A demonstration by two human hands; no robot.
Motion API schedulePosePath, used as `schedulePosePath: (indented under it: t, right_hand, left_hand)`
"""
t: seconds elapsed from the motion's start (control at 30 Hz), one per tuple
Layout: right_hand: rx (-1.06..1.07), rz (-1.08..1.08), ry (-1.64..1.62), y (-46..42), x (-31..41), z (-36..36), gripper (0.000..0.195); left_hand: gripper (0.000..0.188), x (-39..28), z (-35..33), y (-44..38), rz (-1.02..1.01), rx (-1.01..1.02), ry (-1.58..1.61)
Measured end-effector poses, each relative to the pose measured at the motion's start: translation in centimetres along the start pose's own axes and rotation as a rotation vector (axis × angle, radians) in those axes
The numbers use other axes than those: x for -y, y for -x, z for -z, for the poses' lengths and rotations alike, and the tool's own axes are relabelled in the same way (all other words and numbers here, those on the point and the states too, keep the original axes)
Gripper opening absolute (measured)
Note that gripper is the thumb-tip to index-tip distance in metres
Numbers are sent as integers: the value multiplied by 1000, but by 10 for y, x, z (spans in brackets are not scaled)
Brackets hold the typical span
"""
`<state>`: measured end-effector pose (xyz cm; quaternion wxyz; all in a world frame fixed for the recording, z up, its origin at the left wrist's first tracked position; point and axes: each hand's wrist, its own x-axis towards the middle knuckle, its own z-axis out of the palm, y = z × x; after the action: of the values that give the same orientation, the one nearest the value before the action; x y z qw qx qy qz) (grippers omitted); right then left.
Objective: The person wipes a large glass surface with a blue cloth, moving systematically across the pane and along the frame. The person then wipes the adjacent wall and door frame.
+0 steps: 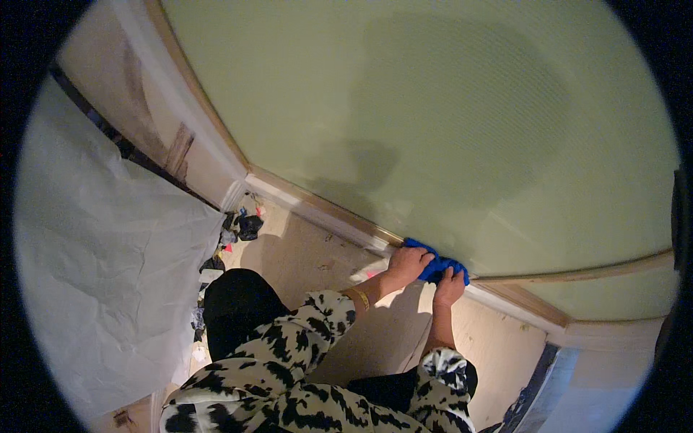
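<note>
A bunched blue cloth (436,268) lies against the lower wooden frame rail (335,207) of a large pale green panel (292,103). My left hand (410,265) presses on the cloth's left part, with a bracelet at the wrist. Close beside it, my right hand (450,288) grips the right part, its fingers curled over the fabric. Both forearms reach forward from rolled black-and-white patterned sleeves. The stretch of rail under the cloth is hidden.
To the left hangs a large whitish sheet (108,260) with a dark strip (124,146) along its upper edge. Crumpled scraps, including a black one (250,227), litter the floor (303,243) by the corner. My dark-clad knee (238,308) is on the near left. A bluish-white surface stands lower right.
</note>
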<state>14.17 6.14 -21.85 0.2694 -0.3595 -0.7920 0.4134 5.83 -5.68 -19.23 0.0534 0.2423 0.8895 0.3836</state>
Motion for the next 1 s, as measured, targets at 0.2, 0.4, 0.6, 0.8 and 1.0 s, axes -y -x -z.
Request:
schedulePosePath:
  t: [0.2, 0.4, 0.6, 0.8, 1.0]
  right_hand:
    - [413, 303, 154, 17, 76, -57, 44]
    - [437, 340, 215, 28, 106, -85, 43]
    - [87, 67, 178, 15, 59, -43, 44]
    - [391, 392, 226, 25, 119, -82, 40]
    - [472, 410, 296, 36, 156, -122, 43]
  left_hand:
    - [36, 61, 62, -5, 201, -345, 50]
    - [29, 100, 109, -6, 187, -495, -239]
    - [20, 30, 46, 6, -213, -255, -249]
    - [5, 79, 94, -4, -4, -519, -133]
    - [5, 101, 133, -9, 52, -818, -93]
